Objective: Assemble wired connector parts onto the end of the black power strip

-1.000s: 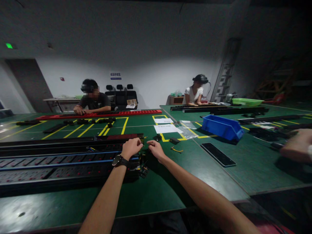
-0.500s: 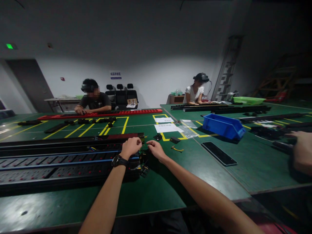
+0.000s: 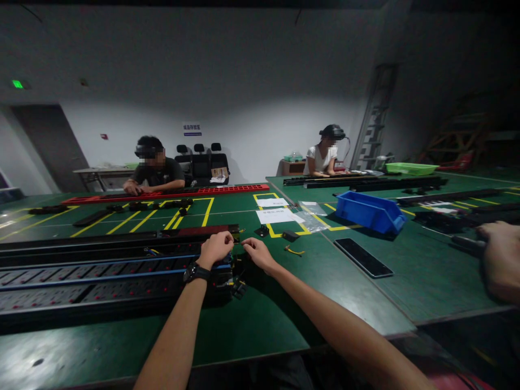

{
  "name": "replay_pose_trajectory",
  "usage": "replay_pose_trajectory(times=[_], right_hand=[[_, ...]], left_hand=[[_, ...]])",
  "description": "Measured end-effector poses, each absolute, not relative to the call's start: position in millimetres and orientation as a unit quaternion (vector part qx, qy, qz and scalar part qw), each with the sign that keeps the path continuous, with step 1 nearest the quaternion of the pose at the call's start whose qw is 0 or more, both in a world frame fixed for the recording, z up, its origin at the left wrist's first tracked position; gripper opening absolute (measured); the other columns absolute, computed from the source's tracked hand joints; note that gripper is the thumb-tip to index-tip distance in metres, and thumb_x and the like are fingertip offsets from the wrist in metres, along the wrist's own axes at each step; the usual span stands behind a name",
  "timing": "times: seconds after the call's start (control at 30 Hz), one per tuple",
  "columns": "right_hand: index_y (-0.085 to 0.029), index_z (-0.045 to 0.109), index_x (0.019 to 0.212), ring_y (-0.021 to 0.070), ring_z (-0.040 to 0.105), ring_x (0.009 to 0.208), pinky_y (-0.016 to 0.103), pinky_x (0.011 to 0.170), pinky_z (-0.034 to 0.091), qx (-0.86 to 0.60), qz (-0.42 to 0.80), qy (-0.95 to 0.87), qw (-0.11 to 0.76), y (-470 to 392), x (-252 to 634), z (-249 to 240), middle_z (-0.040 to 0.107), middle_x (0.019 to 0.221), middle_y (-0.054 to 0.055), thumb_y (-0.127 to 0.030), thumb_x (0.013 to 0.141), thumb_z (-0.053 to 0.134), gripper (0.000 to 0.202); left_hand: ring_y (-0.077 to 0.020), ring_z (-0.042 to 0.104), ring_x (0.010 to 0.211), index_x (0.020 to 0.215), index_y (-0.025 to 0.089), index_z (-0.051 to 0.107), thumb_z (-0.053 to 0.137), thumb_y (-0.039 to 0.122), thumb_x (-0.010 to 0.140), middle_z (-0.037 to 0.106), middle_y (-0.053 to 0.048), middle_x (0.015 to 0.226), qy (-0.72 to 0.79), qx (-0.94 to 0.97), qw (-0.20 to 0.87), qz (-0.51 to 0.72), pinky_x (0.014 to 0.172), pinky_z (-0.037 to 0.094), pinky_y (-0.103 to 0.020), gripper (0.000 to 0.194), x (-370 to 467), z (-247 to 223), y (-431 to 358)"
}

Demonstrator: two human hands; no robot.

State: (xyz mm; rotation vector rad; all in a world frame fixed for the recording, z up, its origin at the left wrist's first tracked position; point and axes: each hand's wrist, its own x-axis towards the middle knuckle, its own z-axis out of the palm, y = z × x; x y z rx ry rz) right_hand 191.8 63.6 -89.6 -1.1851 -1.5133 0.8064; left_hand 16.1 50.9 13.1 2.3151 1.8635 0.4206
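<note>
Long black power strips [image 3: 134,268] with blue edge lines and rows of sockets with red dots lie side by side on my left. My left hand [image 3: 218,249], with a black watch on the wrist, rests over their right end, fingers curled together. Just right of it, my right hand [image 3: 259,254] is pinched, its fingertips a small gap from the left ones. What either hand holds is too small to make out. Below them, loose wires and a black end piece [image 3: 239,290] stick out of the strip end.
Beyond my right hand lie a yellow wire piece [image 3: 294,251], small black parts [image 3: 290,236], paper sheets [image 3: 279,215], a phone [image 3: 363,257] and a blue bin [image 3: 368,212]. A co-worker's hand [image 3: 506,260] holds a screwdriver [image 3: 467,243] at right. Two people work across the table.
The view has shifted slightly. My two hands stay close together at the strip end with little movement. At the right edge, the co-worker's hand has moved slightly.
</note>
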Motion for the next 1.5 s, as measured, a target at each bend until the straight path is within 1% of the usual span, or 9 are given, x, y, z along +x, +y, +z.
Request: replay_pose_trajectory(times=[0.17, 0.3, 0.5, 0.7, 0.9, 1.17, 1.5], right_hand=[[-0.018, 0.073, 0.099, 0.017, 0.061, 0.072, 0.027, 0.067, 0.048, -0.495, 0.336, -0.629, 0.497, 62.7, 192.1, -87.7, 0.069, 0.082, 0.002, -0.028, 0.088, 0.055, 0.024], [-0.018, 0.073, 0.099, 0.0171, 0.061, 0.073, 0.027, 0.067, 0.048, -0.492, 0.336, -0.632, 0.495, 61.3, 192.2, -86.1, 0.069, 0.083, 0.002, -0.028, 0.088, 0.055, 0.024], [-0.018, 0.073, 0.099, 0.0169, 0.062, 0.074, 0.026, 0.068, 0.049, -0.493, 0.333, -0.637, 0.491, 57.9, 191.7, -83.5, 0.069, 0.081, 0.002, -0.027, 0.089, 0.054, 0.023], [-0.019, 0.073, 0.099, 0.0171, 0.062, 0.075, 0.027, 0.068, 0.049, -0.489, 0.33, -0.643, 0.488, 55.8, 192.5, -81.3, 0.069, 0.082, 0.002, -0.026, 0.088, 0.055, 0.022], [-0.018, 0.073, 0.099, 0.0169, 0.061, 0.075, 0.027, 0.069, 0.049, -0.485, 0.332, -0.648, 0.484, 57.4, 193.3, -83.2, 0.069, 0.084, 0.002, -0.026, 0.088, 0.054, 0.023], [-0.017, 0.072, 0.097, 0.0169, 0.06, 0.075, 0.027, 0.071, 0.047, -0.48, 0.319, -0.66, 0.482, 58.5, 192.9, -83.8, 0.069, 0.084, 0.002, -0.025, 0.088, 0.053, 0.022], [-0.018, 0.073, 0.096, 0.0174, 0.061, 0.077, 0.027, 0.072, 0.047, -0.481, 0.302, -0.675, 0.47, 55.8, 193.4, -81.2, 0.07, 0.084, 0.002, -0.022, 0.087, 0.053, 0.022]], left_hand=[[-0.027, 0.071, 0.105, 0.104, 0.035, 0.074, 0.056, 0.038, 0.086, 0.078, -0.002, 0.109, 0.623, 0.766, 0.073, 0.143, 0.085, 0.053, -0.034, 0.025, 15.5, 13.0, 51.4], [-0.0265, 0.071, 0.104, 0.101, 0.035, 0.075, 0.056, 0.038, 0.085, 0.079, -0.001, 0.108, 0.618, 0.769, 0.079, 0.147, 0.084, 0.052, -0.033, 0.024, 13.6, 12.7, 52.3], [-0.0244, 0.072, 0.103, 0.1, 0.032, 0.077, 0.057, 0.037, 0.086, 0.079, -0.002, 0.107, 0.608, 0.774, 0.088, 0.156, 0.083, 0.052, -0.03, 0.024, 9.7, 10.6, 55.6], [-0.0253, 0.072, 0.103, 0.099, 0.032, 0.077, 0.057, 0.038, 0.088, 0.079, -0.002, 0.106, 0.597, 0.778, 0.089, 0.173, 0.083, 0.052, -0.031, 0.024, 6.2, 8.6, 58.1], [-0.0234, 0.072, 0.103, 0.099, 0.029, 0.077, 0.058, 0.037, 0.088, 0.079, -0.004, 0.106, 0.588, 0.782, 0.102, 0.178, 0.087, 0.051, -0.029, 0.023, 4.8, 8.0, 60.1], [-0.0252, 0.071, 0.105, 0.102, 0.033, 0.077, 0.056, 0.039, 0.088, 0.079, -0.002, 0.109, 0.598, 0.783, 0.081, 0.154, 0.085, 0.052, -0.031, 0.026, 7.5, 7.6, 57.6], [-0.0264, 0.071, 0.105, 0.101, 0.034, 0.074, 0.055, 0.04, 0.088, 0.079, -0.002, 0.11, 0.602, 0.78, 0.079, 0.149, 0.084, 0.052, -0.033, 0.025, 7.6, 8.8, 56.0]])
